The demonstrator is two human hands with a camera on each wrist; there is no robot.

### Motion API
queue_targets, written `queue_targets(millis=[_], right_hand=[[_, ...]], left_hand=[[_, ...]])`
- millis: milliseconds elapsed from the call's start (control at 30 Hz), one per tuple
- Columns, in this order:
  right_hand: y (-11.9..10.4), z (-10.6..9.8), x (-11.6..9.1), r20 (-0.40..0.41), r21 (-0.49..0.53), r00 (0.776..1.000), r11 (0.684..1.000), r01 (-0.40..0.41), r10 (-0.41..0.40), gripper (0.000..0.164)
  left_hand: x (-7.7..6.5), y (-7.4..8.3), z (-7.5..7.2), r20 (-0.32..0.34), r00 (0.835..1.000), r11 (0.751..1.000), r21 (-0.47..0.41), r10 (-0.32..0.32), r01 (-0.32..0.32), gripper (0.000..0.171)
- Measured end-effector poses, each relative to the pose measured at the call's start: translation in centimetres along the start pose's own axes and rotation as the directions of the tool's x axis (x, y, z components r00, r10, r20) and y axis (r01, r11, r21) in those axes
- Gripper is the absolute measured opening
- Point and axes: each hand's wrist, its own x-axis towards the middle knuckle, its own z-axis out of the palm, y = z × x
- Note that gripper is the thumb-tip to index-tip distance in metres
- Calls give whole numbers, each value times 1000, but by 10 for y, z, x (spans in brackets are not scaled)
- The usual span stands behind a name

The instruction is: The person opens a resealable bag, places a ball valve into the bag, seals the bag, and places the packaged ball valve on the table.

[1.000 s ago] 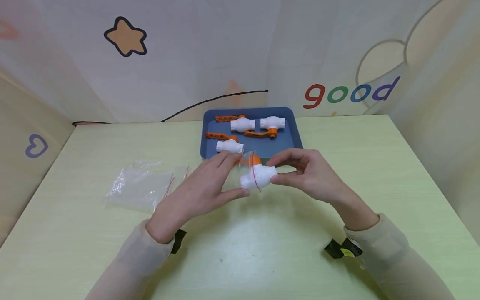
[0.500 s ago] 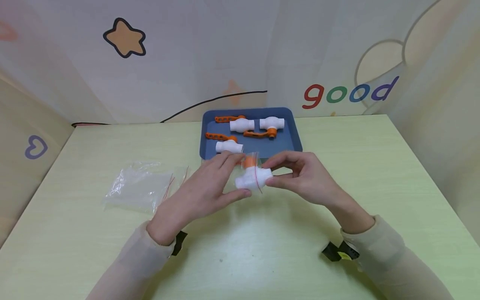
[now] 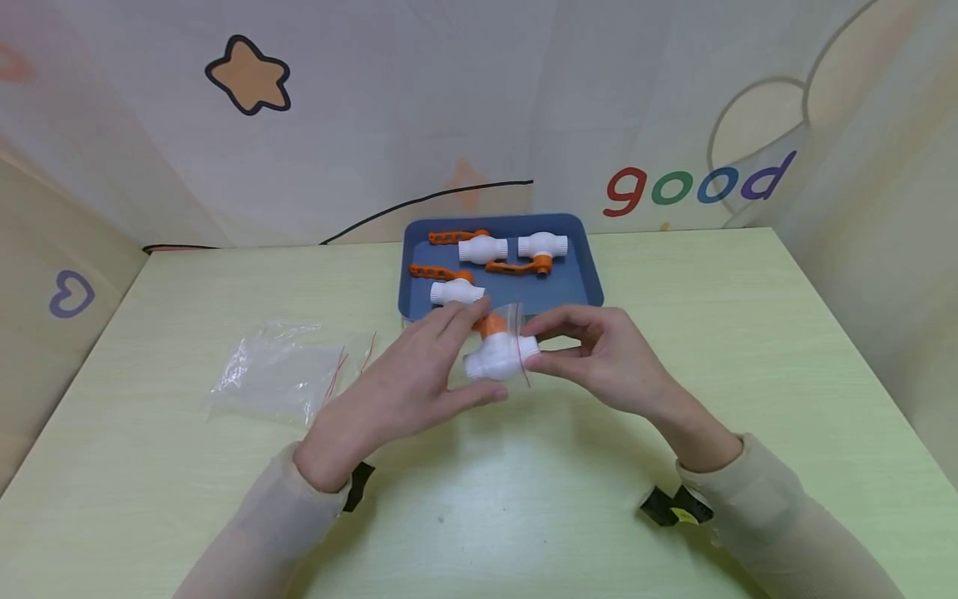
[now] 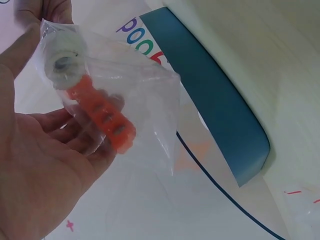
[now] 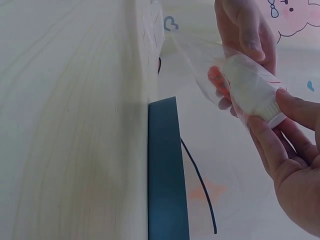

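A white ball valve with an orange handle sits mostly inside a clear zip bag. One white end sticks out past the bag's red seal line at the mouth. My right hand pinches that end between thumb and fingertips. My left hand holds the bag from the other side, thumb by the mouth and fingers behind the handle. Bag and valve are held above the table, in front of the tray.
At the back of the table, a blue tray bears several more white valves with orange handles. Flat clear zip bags lie left of my left hand. A printed curtain hangs behind.
My right hand has moved left with the valve, which now sits deeper in the bag. The seal line has shifted right along the white body. My left hand has barely moved.
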Motion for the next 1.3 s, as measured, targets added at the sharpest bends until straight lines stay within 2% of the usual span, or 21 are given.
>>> queue_targets(millis=[133, 433, 600, 800, 1133, 1300], right_hand=[[0, -1, -1, -13, -4, 1000, 1000, -5, 4, 30], [-2, 1, -2, -3, 24, 1000, 1000, -21, 21, 31], [-4, 2, -2, -3, 2, 999, 999, -32, 32, 31], [-6, 2, -1, 8, -51, 999, 998, -44, 45, 29], [-4, 1, 1, 78, -54, 997, 999, -8, 12, 32], [-2, 1, 1, 49, -53, 999, 999, 5, -3, 25]], left_hand=[[0, -2, -2, 8, 1000, 999, -40, -13, 13, 91], [2, -1, 1, -7, 1000, 1000, 5, -4, 4, 82], [2, 1, 2, -25, 1000, 999, 33, 3, -2, 83], [2, 2, 4, -65, 998, 999, 47, 25, -22, 82], [4, 0, 6, -156, 986, 996, 70, 57, -47, 68], [5, -3, 8, -217, 974, 996, 66, 68, -55, 63]])
